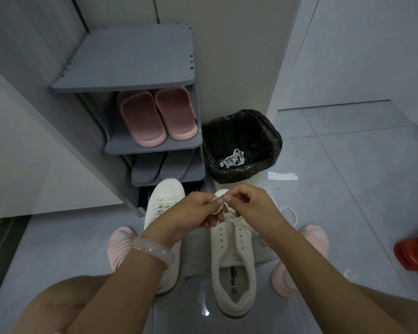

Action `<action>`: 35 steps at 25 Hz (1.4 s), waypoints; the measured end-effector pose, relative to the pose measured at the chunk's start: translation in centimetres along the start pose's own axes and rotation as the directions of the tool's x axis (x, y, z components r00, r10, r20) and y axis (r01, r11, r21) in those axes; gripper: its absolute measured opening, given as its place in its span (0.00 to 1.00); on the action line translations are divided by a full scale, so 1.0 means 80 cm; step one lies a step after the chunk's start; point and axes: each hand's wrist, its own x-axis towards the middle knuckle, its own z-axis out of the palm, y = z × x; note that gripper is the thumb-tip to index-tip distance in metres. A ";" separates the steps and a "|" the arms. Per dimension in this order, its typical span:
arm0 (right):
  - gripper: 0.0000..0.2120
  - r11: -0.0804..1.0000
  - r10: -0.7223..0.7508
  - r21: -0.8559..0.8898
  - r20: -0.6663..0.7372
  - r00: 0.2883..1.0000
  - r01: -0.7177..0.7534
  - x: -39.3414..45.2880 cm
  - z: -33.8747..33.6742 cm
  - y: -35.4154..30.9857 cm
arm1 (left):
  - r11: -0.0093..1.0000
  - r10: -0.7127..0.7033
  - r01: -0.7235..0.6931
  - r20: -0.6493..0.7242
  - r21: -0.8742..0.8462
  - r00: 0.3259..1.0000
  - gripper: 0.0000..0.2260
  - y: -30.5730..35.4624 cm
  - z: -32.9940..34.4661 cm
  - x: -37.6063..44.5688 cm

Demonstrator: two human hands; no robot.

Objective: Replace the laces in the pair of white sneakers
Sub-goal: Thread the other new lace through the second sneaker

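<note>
Two white sneakers stand on the grey floor between my feet. The left sneaker point(163, 206) has a lace threaded through it. The right sneaker point(234, 256) shows open eyelets down its tongue. Above its toe, my left hand point(198, 210) and my right hand point(249, 203) meet, and both pinch a white lace point(219, 203) between fingertips. A loose end of the lace point(290, 212) curls on the floor to the right of the shoe. An old white lace point(233, 159) lies in the bin.
A grey shoe rack point(130, 68) stands ahead, holding pink slippers point(155, 116) and grey slippers point(150, 168). Beside it is a bin with a black liner point(241, 131). A white paper scrap point(281, 176) lies on the floor. A red object point(414, 254) sits at the right edge.
</note>
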 end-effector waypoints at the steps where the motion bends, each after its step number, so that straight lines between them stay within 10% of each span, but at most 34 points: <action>1: 0.09 0.999 -0.019 -0.029 -0.009 1.000 0.018 0.001 0.000 0.002 | 0.999 -0.011 0.011 -0.008 -0.032 1.000 0.11 -0.001 -0.001 0.001; 5: 0.05 0.945 0.007 -0.327 -0.026 1.000 -0.015 0.009 -0.005 0.024 | 0.963 0.004 0.050 -0.202 0.263 0.979 0.06 -0.018 -0.011 0.015; 8: 0.11 0.689 0.098 -0.725 0.078 0.992 -0.011 0.009 -0.002 0.047 | 0.754 0.071 0.088 -0.214 0.651 0.974 0.06 -0.037 -0.009 0.021; 21: 0.17 0.678 0.056 -0.735 0.086 0.995 0.025 0.005 0.009 0.061 | 0.569 0.238 -0.003 -0.161 0.822 0.958 0.09 -0.056 0.015 0.042; 28: 0.13 0.793 0.088 -0.607 0.030 0.996 -0.052 0.008 0.009 0.077 | 0.888 0.056 0.112 -0.347 0.446 0.936 0.13 -0.072 0.016 0.042; 35: 0.05 0.777 0.118 -0.619 -0.035 0.992 -0.114 0.012 0.022 0.086 | 0.858 -0.035 0.106 -0.149 0.502 0.988 0.11 -0.056 0.016 0.034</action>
